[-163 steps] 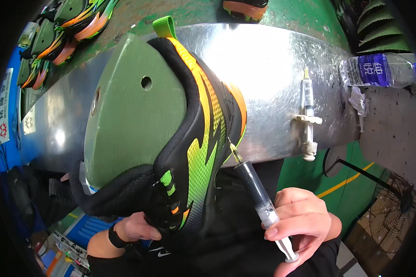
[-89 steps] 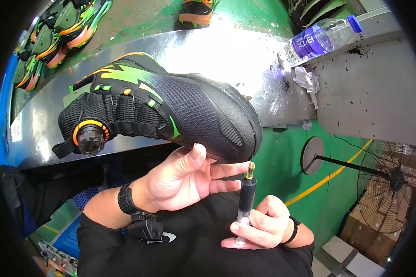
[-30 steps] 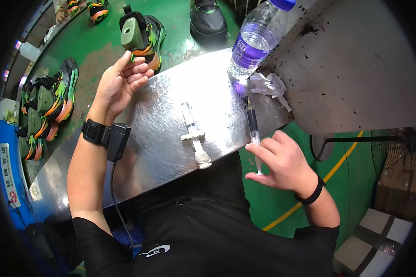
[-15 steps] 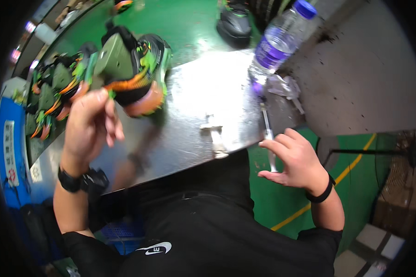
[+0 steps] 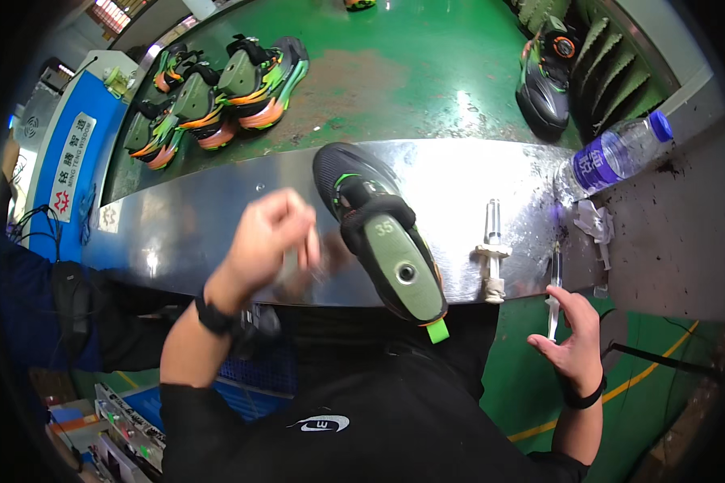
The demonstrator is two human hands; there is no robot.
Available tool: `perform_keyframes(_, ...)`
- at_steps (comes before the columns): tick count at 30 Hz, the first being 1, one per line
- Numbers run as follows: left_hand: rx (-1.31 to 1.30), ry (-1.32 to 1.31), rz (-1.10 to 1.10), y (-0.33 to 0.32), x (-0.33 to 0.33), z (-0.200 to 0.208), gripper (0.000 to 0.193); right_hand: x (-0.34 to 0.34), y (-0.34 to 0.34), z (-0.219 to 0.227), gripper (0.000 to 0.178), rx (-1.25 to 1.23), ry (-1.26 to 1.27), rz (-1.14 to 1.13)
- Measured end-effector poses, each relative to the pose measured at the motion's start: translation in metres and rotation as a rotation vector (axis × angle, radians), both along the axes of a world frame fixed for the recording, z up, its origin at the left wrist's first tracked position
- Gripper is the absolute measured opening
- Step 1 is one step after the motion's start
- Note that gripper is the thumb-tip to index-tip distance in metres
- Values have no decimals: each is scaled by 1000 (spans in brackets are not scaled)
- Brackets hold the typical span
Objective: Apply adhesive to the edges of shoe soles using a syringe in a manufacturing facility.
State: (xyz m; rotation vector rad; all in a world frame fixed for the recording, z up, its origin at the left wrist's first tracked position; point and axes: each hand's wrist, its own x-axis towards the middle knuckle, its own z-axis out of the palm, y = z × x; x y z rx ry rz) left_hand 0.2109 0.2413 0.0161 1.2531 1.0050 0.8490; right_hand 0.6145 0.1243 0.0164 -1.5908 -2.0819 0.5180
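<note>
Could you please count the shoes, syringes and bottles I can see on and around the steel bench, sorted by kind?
Shoes: 5, one black on the steel bench, three green-orange at the far left, one dark at the far right
Syringes: 2, one lying on the bench, one at the right hand
Plastic bottles: 1
Total: 8
</note>
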Motion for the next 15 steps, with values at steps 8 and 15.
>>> perform_keyframes(8,93,598,5,99,-2,-39,42,-12,-22,11,64,-69,120,-59)
perform_keyframes(15,-210,-543,-15,61,36,-2,45,-25,-16,13,77,52,570,-100)
